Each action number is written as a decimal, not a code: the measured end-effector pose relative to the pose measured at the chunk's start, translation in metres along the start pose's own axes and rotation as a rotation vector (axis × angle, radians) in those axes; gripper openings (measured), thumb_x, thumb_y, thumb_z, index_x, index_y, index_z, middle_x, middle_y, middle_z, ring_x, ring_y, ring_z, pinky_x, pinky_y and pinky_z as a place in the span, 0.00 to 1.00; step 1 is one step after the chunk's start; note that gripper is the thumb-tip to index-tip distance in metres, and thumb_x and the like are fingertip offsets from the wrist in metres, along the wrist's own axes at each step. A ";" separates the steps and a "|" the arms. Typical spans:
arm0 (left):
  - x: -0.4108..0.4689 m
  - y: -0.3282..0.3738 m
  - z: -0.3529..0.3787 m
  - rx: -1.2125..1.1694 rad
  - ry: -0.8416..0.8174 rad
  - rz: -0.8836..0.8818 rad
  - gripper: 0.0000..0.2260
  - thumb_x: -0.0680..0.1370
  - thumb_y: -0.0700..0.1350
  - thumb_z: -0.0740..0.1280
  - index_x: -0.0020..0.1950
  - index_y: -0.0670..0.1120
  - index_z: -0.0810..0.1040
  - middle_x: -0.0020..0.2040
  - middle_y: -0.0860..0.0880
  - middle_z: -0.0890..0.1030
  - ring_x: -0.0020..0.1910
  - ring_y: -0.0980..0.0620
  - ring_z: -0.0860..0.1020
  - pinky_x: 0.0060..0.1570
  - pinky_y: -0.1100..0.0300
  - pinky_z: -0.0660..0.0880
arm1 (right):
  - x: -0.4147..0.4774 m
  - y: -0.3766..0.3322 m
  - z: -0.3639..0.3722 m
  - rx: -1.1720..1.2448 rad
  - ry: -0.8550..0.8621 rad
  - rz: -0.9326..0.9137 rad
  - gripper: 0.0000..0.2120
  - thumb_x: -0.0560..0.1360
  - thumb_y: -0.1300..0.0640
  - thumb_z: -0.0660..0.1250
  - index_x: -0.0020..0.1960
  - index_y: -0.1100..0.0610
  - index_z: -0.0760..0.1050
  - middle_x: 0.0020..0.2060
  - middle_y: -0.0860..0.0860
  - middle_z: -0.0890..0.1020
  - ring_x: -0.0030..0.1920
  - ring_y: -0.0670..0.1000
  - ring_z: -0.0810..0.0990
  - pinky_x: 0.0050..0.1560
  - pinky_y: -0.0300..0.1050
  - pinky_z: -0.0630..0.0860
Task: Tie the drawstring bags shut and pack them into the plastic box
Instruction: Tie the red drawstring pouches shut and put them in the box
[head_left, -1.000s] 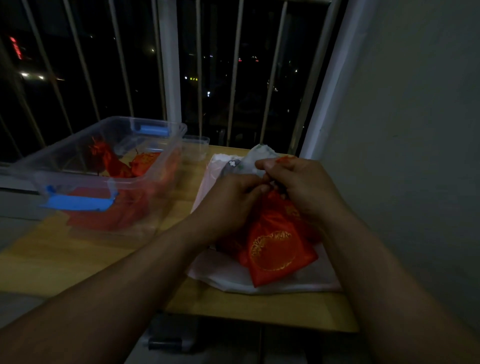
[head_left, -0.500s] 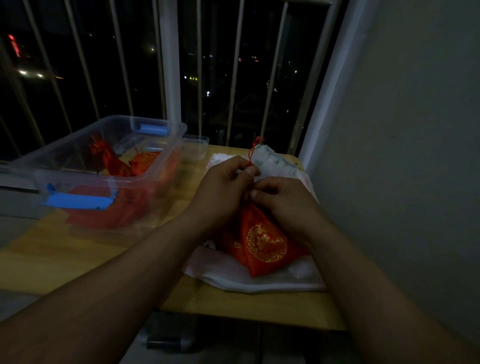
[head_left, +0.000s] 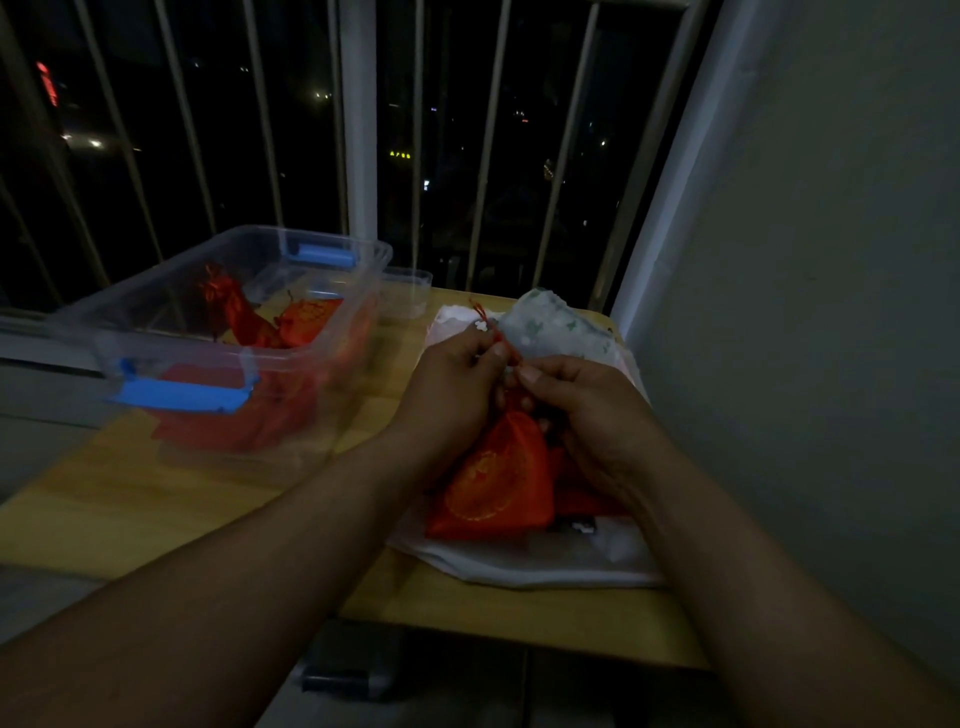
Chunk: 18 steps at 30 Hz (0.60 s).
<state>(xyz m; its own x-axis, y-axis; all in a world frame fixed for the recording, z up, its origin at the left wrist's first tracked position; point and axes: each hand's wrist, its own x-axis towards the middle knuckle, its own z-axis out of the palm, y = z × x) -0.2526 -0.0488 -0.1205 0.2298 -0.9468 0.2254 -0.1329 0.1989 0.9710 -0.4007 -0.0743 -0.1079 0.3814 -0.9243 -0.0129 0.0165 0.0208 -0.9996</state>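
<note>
Red bag (head_left: 493, 483): 5 o'clock, on white cloth (head_left: 519, 566).
Left hand (head_left: 452, 374): pinching red cord (head_left: 501, 338).
Right hand (head_left: 587, 405): pinching cord at neck.
Plastic box (head_left: 182, 364): 10 o'clock, well apart.
Risk: dim light, thin cord slipping, knot loose.

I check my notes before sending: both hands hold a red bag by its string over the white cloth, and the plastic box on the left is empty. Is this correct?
Not quite: the plastic box is not empty; the head view shows red bags inside it. The rest stands: left hand and right hand hold a red bag by its string over the white cloth.
</note>
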 end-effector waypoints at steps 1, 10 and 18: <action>0.000 0.000 0.000 -0.014 0.006 -0.010 0.12 0.86 0.45 0.61 0.49 0.41 0.81 0.29 0.50 0.76 0.26 0.57 0.72 0.27 0.64 0.68 | 0.001 0.001 0.000 -0.015 0.013 -0.005 0.09 0.82 0.59 0.67 0.46 0.58 0.84 0.35 0.52 0.84 0.33 0.49 0.77 0.36 0.42 0.73; 0.004 0.005 0.001 -0.305 0.079 -0.156 0.11 0.86 0.47 0.61 0.53 0.43 0.81 0.31 0.48 0.75 0.24 0.55 0.70 0.23 0.63 0.66 | -0.001 0.004 0.003 -0.255 -0.002 -0.024 0.07 0.80 0.57 0.70 0.54 0.53 0.87 0.38 0.48 0.86 0.38 0.45 0.82 0.44 0.45 0.78; 0.006 0.015 0.002 -0.461 0.106 -0.142 0.09 0.86 0.43 0.59 0.53 0.42 0.78 0.32 0.46 0.70 0.20 0.56 0.65 0.20 0.67 0.63 | -0.002 0.004 0.007 -0.331 -0.027 -0.009 0.06 0.79 0.54 0.72 0.49 0.55 0.87 0.46 0.52 0.89 0.51 0.55 0.87 0.62 0.63 0.80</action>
<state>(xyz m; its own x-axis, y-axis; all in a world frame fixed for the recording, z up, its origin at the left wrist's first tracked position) -0.2548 -0.0518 -0.1047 0.3147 -0.9464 0.0720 0.3417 0.1837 0.9217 -0.3953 -0.0693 -0.1113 0.4074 -0.9132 -0.0078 -0.2797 -0.1166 -0.9530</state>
